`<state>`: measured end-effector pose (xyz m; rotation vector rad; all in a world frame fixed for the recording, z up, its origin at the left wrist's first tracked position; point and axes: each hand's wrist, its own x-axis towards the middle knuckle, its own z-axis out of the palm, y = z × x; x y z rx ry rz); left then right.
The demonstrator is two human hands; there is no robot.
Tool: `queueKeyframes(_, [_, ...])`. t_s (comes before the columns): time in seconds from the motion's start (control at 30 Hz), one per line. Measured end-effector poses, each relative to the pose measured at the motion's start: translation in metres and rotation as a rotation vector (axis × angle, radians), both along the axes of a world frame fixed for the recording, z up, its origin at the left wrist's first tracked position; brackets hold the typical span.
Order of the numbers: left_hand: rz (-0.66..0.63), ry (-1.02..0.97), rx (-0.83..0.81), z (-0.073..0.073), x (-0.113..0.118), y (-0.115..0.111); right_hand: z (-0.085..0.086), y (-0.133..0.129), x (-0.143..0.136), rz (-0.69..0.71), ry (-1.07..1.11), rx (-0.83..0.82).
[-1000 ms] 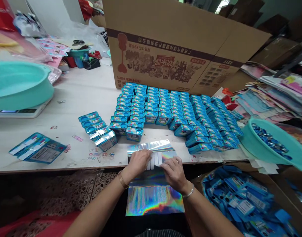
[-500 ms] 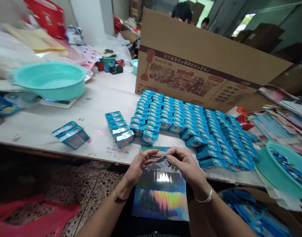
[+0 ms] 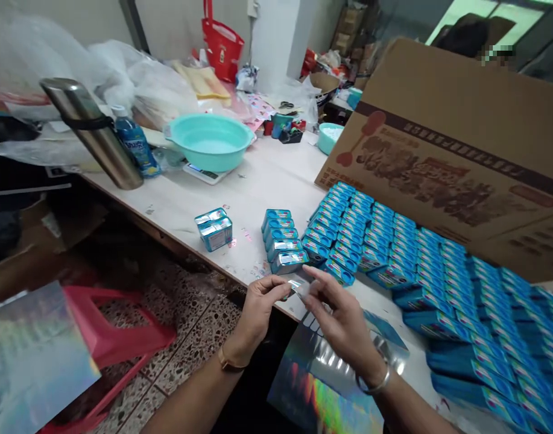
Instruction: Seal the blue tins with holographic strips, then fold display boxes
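A small shiny silver sticker (image 3: 295, 284) sits at my left hand (image 3: 260, 304), pinched between its thumb and fingertips. Close on the other side is my right hand (image 3: 339, 322), with thumb and index finger apart around the sticker's far end; blur hides whether they touch it. Below my hands a holographic sheet (image 3: 298, 364) slants from my lap up against the table edge. Just beyond the fingers stands a short row of blue boxes (image 3: 283, 245) with silvery strips on the nearer ones. Two more blue boxes (image 3: 216, 235) stand together to the left.
Many blue packs (image 3: 421, 277) fill the right side in rows before a big cardboard box (image 3: 439, 132). A turquoise basin (image 3: 208, 147) rests on a scale. A steel flask (image 3: 95, 132) and blue bottle (image 3: 135, 144) stand left. A pink stool (image 3: 117, 325) is on the floor.
My view has swung left, bringing the flask, bottle and stool into sight. My left hand has gone from open fingers to a pinch on the sticker; my right fingers have loosened from their pinch.
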<state>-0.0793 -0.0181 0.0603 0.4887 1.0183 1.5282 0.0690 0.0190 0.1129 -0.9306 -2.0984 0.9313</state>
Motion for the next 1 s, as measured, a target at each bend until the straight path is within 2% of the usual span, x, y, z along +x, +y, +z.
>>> queueKeyframes(0.1, [0.043, -0.171, -0.057, -0.003, -0.002, 0.003, -0.004, -0.017, -0.01, 0.113, -0.085, 0.423])
queueKeyframes(0.13, [0.067, -0.234, -0.083, -0.005, -0.004, 0.005, -0.004, -0.023, -0.012, 0.168, -0.109, 0.507])
queueKeyframes(0.2, [0.139, -0.346, -0.133, -0.012, -0.012, 0.008, 0.001, -0.034, -0.013, 0.277, -0.145, 0.555])
queueKeyframes(0.27, [0.213, -0.427, -0.168, -0.018, -0.024, 0.011, 0.008, -0.043, -0.011, 0.376, -0.145, 0.471])
queueKeyframes(0.33, [0.27, -0.468, -0.175, -0.023, -0.037, 0.011, 0.016, -0.046, -0.01, 0.425, -0.102, 0.304])
queueKeyframes(0.47, [0.296, -0.397, -0.092, -0.022, -0.052, 0.007, 0.021, -0.032, -0.013, 0.293, 0.031, -0.103])
queueKeyframes(0.57, [0.217, -0.325, 0.018, -0.017, -0.051, 0.001, 0.016, -0.008, -0.021, 0.187, 0.126, -0.395])
queueKeyframes(0.63, [0.145, -0.258, 0.09, -0.015, -0.048, -0.003, 0.011, 0.009, -0.026, 0.142, 0.185, -0.529])
queueKeyframes(0.7, [0.092, -0.163, 0.137, -0.014, -0.045, -0.006, 0.006, 0.023, -0.031, 0.112, 0.229, -0.586])
queueKeyframes(0.83, [0.087, 0.029, 0.168, -0.011, -0.045, 0.002, 0.003, 0.047, -0.037, 0.101, 0.229, -0.58])
queueKeyframes(0.93, [0.123, 0.14, 0.158, -0.006, -0.046, 0.021, 0.001, 0.065, -0.045, 0.098, 0.208, -0.526])
queueKeyframes(1.0, [0.191, 0.221, 0.161, -0.004, -0.047, 0.039, -0.003, 0.08, -0.053, 0.084, 0.195, -0.446])
